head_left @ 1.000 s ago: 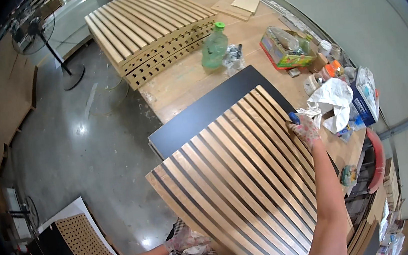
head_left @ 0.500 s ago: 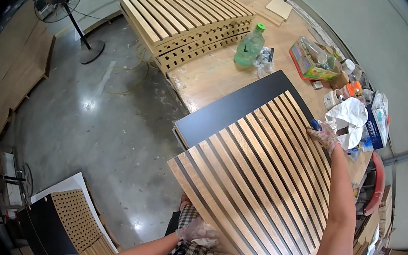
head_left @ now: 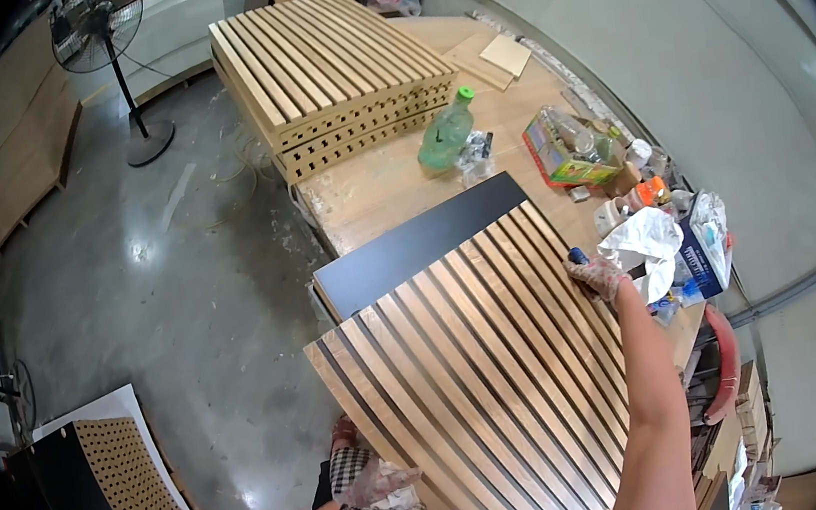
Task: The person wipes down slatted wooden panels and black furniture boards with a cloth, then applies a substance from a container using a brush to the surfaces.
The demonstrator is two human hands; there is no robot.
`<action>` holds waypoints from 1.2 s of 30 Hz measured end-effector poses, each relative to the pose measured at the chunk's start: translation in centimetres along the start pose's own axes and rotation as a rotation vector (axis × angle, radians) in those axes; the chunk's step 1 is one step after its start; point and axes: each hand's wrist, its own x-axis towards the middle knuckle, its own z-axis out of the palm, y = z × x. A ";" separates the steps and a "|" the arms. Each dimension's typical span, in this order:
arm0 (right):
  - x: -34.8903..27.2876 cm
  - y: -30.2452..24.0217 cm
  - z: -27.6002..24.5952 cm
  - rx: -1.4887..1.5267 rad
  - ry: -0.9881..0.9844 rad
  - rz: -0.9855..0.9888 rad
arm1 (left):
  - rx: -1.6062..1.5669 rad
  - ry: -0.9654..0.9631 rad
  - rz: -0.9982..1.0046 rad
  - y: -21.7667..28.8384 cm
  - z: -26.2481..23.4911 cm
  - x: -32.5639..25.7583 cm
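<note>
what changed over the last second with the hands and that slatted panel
Little changed with the hands. The right hand keeps its place on the far right edge of the slatted panel, with a small blue thing at the fingers, and the left hand stays at the near left edge. Mostly the view swung: the panel, the stack of slatted panels and the green bottle sit further right and lower in frame. Nothing was let go.
</note>
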 end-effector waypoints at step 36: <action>-15.3 -2.3 -22.5 1.552 0.542 -1.060 | 2.832 -0.102 1.753 3.2 41.2 9.1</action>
